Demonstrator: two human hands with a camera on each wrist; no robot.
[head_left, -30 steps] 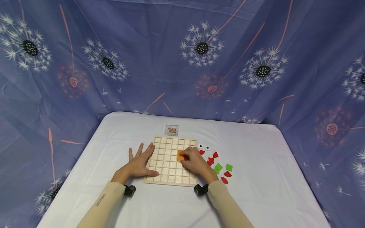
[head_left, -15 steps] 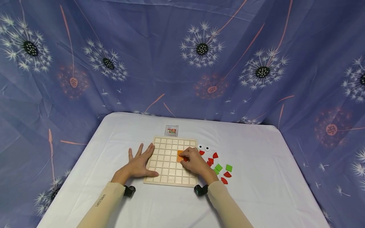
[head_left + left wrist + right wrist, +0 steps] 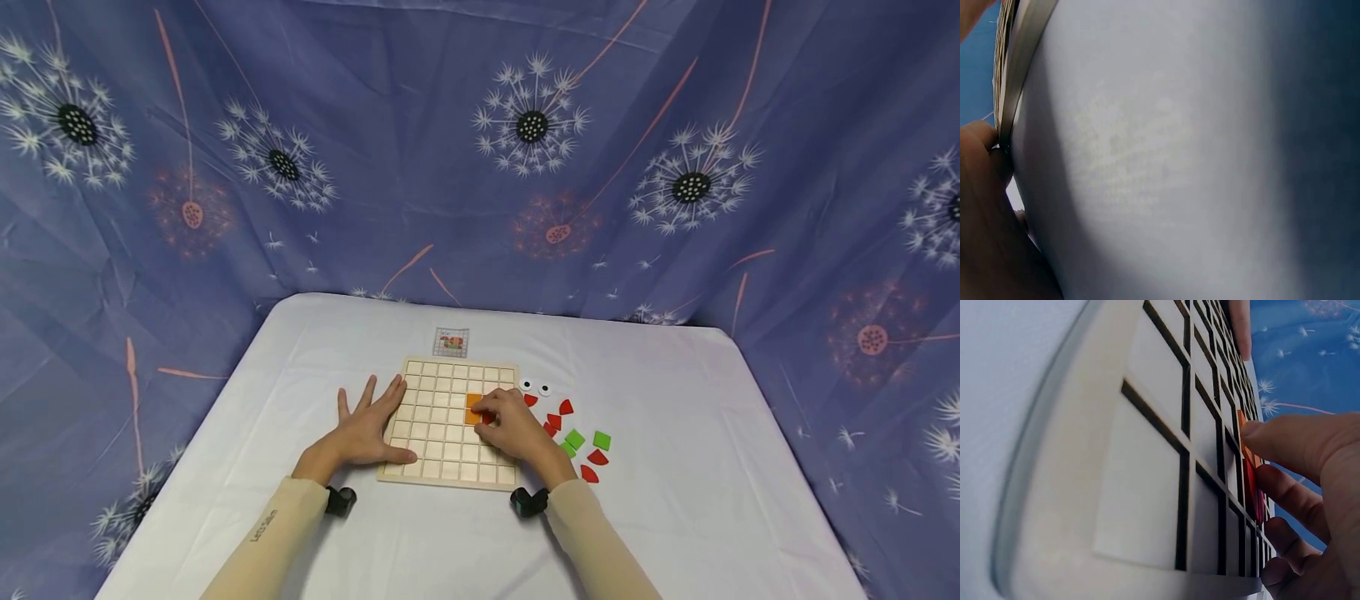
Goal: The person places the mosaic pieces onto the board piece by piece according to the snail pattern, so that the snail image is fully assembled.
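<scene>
The wooden grid board lies flat on the white table. On its left edge rests my left hand, fingers spread, the thumb on the lower left cells. My right hand is over the right part of the board, thumb and index finger pinching at an orange square tile among the cells. In the right wrist view the thumb touches the orange tile, and a red tile sits beside it under the fingers. The hand partly hides both tiles. The left wrist view shows mostly tablecloth.
Right of the board lie several red tiles, several green square tiles and two round eye pieces. Behind the board is a small picture card with a grid. A blue dandelion-print curtain hangs behind the table.
</scene>
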